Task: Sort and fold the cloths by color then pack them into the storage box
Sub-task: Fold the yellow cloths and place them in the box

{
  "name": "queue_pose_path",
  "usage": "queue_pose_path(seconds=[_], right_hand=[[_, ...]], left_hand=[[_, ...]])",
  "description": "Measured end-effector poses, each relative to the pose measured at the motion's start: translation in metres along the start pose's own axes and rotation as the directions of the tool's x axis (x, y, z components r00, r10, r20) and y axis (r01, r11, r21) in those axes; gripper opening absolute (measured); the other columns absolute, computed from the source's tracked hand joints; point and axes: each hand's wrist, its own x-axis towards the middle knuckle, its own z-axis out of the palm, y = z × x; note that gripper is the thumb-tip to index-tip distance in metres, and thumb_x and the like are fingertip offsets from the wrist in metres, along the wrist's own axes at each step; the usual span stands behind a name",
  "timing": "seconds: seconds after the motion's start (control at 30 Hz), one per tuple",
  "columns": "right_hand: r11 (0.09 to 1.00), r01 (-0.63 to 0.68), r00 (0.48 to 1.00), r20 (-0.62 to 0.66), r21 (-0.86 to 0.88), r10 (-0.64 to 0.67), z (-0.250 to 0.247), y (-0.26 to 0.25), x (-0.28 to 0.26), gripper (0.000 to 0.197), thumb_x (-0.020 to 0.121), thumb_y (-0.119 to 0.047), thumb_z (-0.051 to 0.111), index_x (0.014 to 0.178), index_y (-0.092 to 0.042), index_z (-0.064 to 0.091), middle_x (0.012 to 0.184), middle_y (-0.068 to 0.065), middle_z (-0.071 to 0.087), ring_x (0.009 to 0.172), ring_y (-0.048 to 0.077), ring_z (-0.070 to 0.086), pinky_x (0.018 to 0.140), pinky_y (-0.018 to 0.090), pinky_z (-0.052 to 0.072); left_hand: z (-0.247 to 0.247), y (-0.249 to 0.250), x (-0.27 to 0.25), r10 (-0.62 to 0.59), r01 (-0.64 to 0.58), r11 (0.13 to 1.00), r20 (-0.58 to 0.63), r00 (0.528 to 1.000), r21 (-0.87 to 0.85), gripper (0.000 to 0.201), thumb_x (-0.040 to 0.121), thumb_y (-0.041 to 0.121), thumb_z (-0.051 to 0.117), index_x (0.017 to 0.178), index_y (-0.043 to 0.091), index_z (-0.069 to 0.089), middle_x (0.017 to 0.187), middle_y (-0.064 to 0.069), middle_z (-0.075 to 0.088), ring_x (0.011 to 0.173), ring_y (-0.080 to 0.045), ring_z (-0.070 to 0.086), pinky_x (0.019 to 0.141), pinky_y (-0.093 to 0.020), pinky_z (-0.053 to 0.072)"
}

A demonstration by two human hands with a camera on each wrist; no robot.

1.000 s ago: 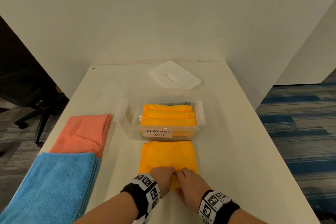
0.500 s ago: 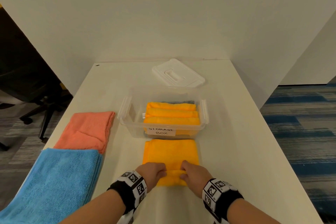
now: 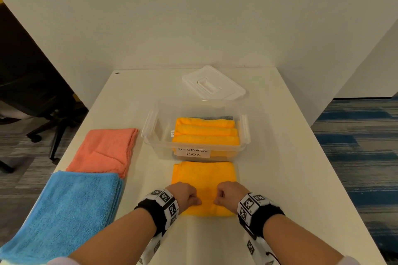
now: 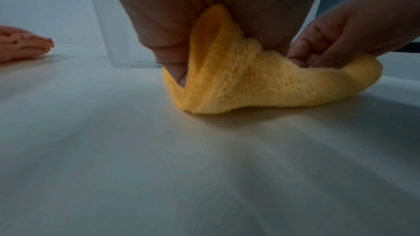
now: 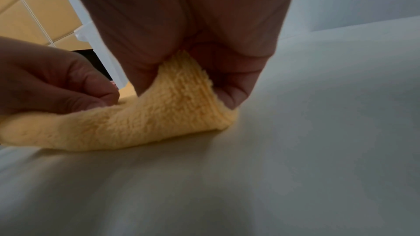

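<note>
Head view: left hand (image 3: 185, 194) and right hand (image 3: 228, 193) pinch yellow cloth's (image 3: 204, 175) near edge; likely lifting for next fold toward box (image 3: 150, 142).

blue cloth (image 3: 64, 206): cut off bottom-left | grey cloth (image 3: 217, 117): mostly hidden behind orange cloths (image 3: 205, 130)

My head view looks down and forward over the table (image 3: 269, 157); both wrist views sit low, very close, sharing the yellow cloth (image 4: 250, 82) at center frame.
</note>
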Motion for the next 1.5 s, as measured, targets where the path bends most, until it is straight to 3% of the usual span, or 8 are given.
queue_pose_path(seconds=[0.17,0.33,0.63,0.83,1.03,1.23,1.37,1.5], right_hand=[[0.997,-0.05,0.998,0.03,-0.051,0.052,-0.008,-0.004,0.003,0.035,0.086,-0.041,0.065,0.067,-0.025,0.04,0.073,-0.008,0.044,0.082,0.017,0.05,0.059,0.023,0.035],[0.984,-0.105,0.99,0.077,-0.144,0.117,-0.02,-0.006,0.006,0.04,0.08,-0.053,0.067,0.07,-0.023,0.041,0.078,-0.002,0.05,0.081,0.02,0.053,0.072,0.029,0.044],[0.979,-0.069,0.995,0.062,-0.194,0.082,-0.022,-0.003,0.006,0.035,0.08,-0.05,0.068,0.081,-0.02,0.05,0.088,0.0,0.055,0.08,0.019,0.053,0.069,0.027,0.042],[0.994,0.063,0.995,0.086,-0.085,-0.056,-0.02,0.014,0.0,0.022,0.085,-0.031,0.067,0.076,-0.026,0.047,0.076,-0.01,0.046,0.082,0.015,0.049,0.06,0.02,0.035],[0.988,0.098,0.986,0.149,-0.115,-0.081,-0.029,0.009,-0.006,0.02,0.091,-0.015,0.058,0.11,-0.012,0.063,0.108,0.004,0.06,0.091,0.014,0.051,0.079,0.025,0.042],[0.874,0.127,0.989,-0.007,-0.469,-0.147,-0.016,-0.019,-0.022,0.023,0.093,-0.003,0.045,0.115,-0.007,0.051,0.116,0.013,0.05,0.097,0.032,0.057,0.069,0.034,0.035],[0.897,0.208,0.961,-0.09,-0.391,-0.262,0.007,-0.029,-0.03,0.022,0.095,-0.01,0.042,0.116,-0.008,0.048,0.118,0.012,0.051,0.101,0.031,0.054,0.07,0.033,0.034],[0.921,0.218,0.96,-0.096,-0.321,-0.261,0.015,-0.016,-0.031,0.035,0.092,-0.03,0.054,0.122,-0.014,0.048,0.123,0.005,0.052,0.112,0.025,0.049,0.091,0.034,0.04]], left_hand=[[-0.007,0.004,0.0,-0.014,0.009,0.992,0.041,0.999,0.122,0.041,0.093,0.056,0.044,0.099,0.019,0.063,0.088,-0.001,0.058,0.085,-0.018,0.054,0.074,-0.03,0.042],[-0.012,0.006,-0.002,0.006,0.006,0.97,-0.046,0.999,0.244,0.042,0.087,0.06,0.051,0.097,0.02,0.058,0.101,-0.002,0.059,0.096,-0.022,0.055,0.079,-0.034,0.046],[0.0,0.049,-0.013,0.246,-0.2,0.874,-0.049,0.968,0.442,0.035,0.09,0.006,0.05,0.124,0.014,0.048,0.117,-0.01,0.048,0.102,-0.033,0.051,0.068,-0.038,0.037],[0.022,0.055,-0.022,0.199,-0.152,0.915,-0.093,0.976,0.374,0.037,0.086,0.011,0.053,0.122,0.007,0.044,0.122,-0.012,0.044,0.108,-0.032,0.044,0.084,-0.038,0.042],[0.03,0.048,-0.027,0.18,-0.123,0.935,-0.146,0.973,0.332,0.037,0.093,0.026,0.053,0.125,0.011,0.042,0.125,-0.009,0.044,0.11,-0.029,0.044,0.089,-0.039,0.041],[0.03,0.053,-0.026,0.128,-0.067,0.95,-0.185,0.974,0.306,0.038,0.095,0.011,0.045,0.132,0.012,0.036,0.123,-0.011,0.047,0.109,-0.031,0.045,0.077,-0.037,0.038],[0.031,0.05,-0.024,0.082,-0.028,0.967,-0.205,0.975,0.254,0.037,0.096,0.016,0.044,0.133,0.013,0.038,0.125,-0.008,0.046,0.113,-0.028,0.043,0.084,-0.035,0.04],[0.029,0.043,-0.017,0.085,-0.047,0.982,-0.209,0.974,0.181,0.026,0.097,0.019,0.044,0.123,0.015,0.046,0.12,-0.007,0.051,0.11,-0.027,0.046,0.087,-0.034,0.039]])
